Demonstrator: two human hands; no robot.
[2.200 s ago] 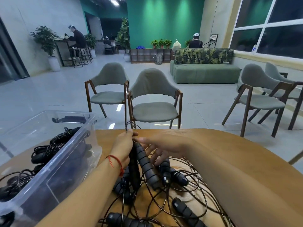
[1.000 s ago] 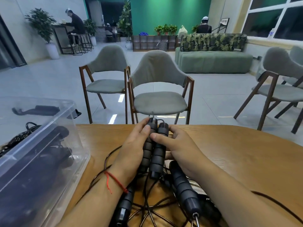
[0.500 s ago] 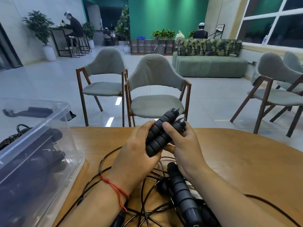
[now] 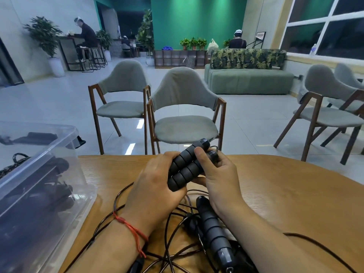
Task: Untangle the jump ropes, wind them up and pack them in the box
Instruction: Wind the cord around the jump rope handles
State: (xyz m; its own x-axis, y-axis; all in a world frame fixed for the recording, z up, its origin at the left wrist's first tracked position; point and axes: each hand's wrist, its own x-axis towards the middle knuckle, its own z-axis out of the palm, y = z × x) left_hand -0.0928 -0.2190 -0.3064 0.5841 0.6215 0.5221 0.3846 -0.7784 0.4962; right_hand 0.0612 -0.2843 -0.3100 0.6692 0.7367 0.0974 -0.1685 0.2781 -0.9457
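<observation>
Two black ribbed jump-rope handles [image 4: 187,166] lie side by side, tilted up to the right, held above the wooden table [image 4: 285,194]. My left hand [image 4: 155,190] grips their lower ends and my right hand [image 4: 218,178] clasps their upper ends. Thin black cords [image 4: 122,209] trail in loops on the table under my wrists. Another ribbed handle [image 4: 213,231] rests on the tangle below my right hand. A clear plastic box [image 4: 39,174] at the left holds several dark wound ropes.
Two grey chairs [image 4: 183,107] stand just beyond the table's far edge, more chairs at the right. A green sofa [image 4: 248,79] sits further back. People sit at a distance. The box takes the table's left side.
Both hands lifted the paired handles off the table and tilted them to the right. The view rose slightly; the tangle stays below.
</observation>
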